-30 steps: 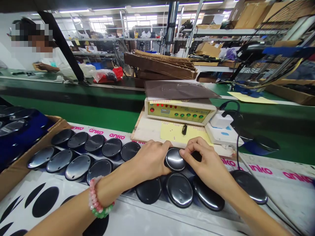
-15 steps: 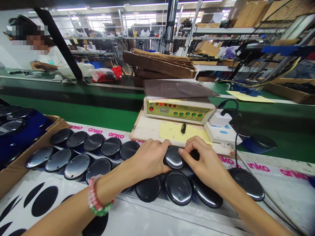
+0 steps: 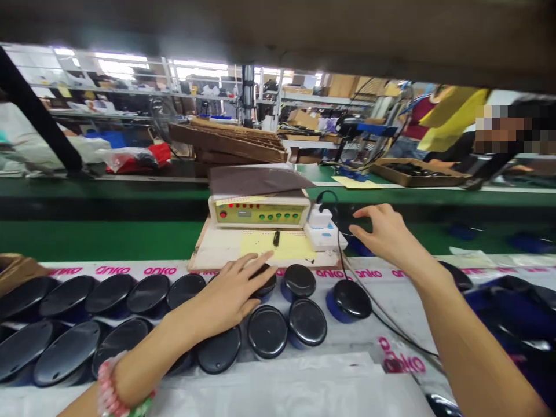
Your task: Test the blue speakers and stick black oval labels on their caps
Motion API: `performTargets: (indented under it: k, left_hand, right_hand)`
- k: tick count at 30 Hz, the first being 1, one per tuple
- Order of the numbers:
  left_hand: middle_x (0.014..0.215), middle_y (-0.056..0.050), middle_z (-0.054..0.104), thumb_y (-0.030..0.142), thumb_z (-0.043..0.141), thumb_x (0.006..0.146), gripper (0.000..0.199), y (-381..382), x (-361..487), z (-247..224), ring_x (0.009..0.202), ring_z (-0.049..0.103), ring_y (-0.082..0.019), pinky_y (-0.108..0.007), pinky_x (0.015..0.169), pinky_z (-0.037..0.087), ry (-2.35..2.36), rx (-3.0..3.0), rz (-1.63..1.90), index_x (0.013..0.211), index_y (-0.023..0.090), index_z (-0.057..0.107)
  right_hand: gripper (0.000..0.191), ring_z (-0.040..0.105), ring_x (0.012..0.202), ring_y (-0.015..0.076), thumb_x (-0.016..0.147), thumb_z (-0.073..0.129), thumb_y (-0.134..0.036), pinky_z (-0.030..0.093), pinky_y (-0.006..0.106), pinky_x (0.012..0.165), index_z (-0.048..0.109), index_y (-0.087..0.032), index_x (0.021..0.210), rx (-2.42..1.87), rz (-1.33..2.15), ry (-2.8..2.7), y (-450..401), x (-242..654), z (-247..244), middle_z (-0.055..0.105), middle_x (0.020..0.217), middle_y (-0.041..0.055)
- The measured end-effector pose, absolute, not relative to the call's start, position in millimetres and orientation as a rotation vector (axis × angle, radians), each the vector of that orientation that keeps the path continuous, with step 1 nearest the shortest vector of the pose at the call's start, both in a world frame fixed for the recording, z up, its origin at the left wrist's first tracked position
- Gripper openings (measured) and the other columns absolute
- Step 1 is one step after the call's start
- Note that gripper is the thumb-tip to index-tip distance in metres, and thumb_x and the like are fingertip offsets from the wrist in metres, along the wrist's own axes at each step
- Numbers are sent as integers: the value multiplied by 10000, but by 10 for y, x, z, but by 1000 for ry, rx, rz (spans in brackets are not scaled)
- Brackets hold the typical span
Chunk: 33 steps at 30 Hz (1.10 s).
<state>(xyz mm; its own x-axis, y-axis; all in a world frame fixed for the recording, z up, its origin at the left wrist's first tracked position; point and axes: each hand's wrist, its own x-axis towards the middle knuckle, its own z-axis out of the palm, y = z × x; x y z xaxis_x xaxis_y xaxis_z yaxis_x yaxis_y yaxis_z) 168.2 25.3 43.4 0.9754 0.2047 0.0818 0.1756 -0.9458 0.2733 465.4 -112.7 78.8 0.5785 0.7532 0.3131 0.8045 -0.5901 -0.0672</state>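
Note:
My left hand (image 3: 237, 286) lies with its fingers spread over a round, blue-sided piece with a glossy black top (image 3: 264, 285), partly covering it. I cannot tell how firmly it touches. My right hand (image 3: 384, 234) reaches over the green conveyor belt, thumb and fingers apart, beside a dark-topped blue piece (image 3: 361, 249) there. Similar pieces stand in two rows along the bench; in front of my left hand are one black top (image 3: 268, 331) and another (image 3: 307, 322). A separate piece (image 3: 349, 300) stands to their right.
A control box (image 3: 260, 213) with red and green buttons sits on a board behind the rows. White plugs (image 3: 320, 219) and a cable (image 3: 386, 327) lie right of it. More blue pieces (image 3: 516, 324) are gathered at right. A co-worker is across the belt (image 3: 130, 240).
The view has swung to the right. My right hand has left the black-topped pieces and moved right over the belt. My left hand has loosened from its grip and its fingers are now spread.

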Motion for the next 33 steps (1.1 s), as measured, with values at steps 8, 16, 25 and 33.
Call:
performTargets:
  k: [8, 16, 25, 33]
  left_hand:
    - [1528, 54, 155, 143, 364, 916, 589, 293, 1659, 397, 1391, 207, -249, -495, 1072, 313, 123, 2947, 27, 1387, 468, 226]
    - [1506, 11, 207, 163, 376, 903, 576, 325, 1643, 370, 1380, 218, -235, -473, 1081, 305, 97, 2978, 91, 1416, 373, 219]
    - [1441, 25, 395, 296, 417, 907, 402, -103, 1436, 878, 1304, 397, -281, -475, 1023, 413, 159, 3055, 478, 1291, 398, 479]
    - [1227, 42, 616, 287, 430, 883, 438, -810, 1038, 1284, 1090, 601, -228, -348, 905, 531, -281, 3056, 510, 1298, 423, 463]
  right_hand:
    - [420, 533, 1079, 238, 889, 561, -347, 463, 465, 884, 467, -199, 1270, -2744, -171, -1502, -1044, 5085, 443, 477, 1296, 88]
    - [598, 604, 929, 244, 889, 461, -535, 494, 374, 747, 353, -155, 1339, -2797, -478, -1132, -1606, 4810, 713, 495, 1230, 152]
    - [524, 616, 890, 300, 857, 514, -444, 456, 339, 633, 413, -128, 1263, -2935, -607, -1062, -2773, 4561, 382, 545, 1125, 174]
    - [568, 496, 984, 388, 911, 378, -456, 377, 482, 780, 409, -71, 1328, -2936, -882, -1151, -3015, 4403, 118, 593, 1061, 219]
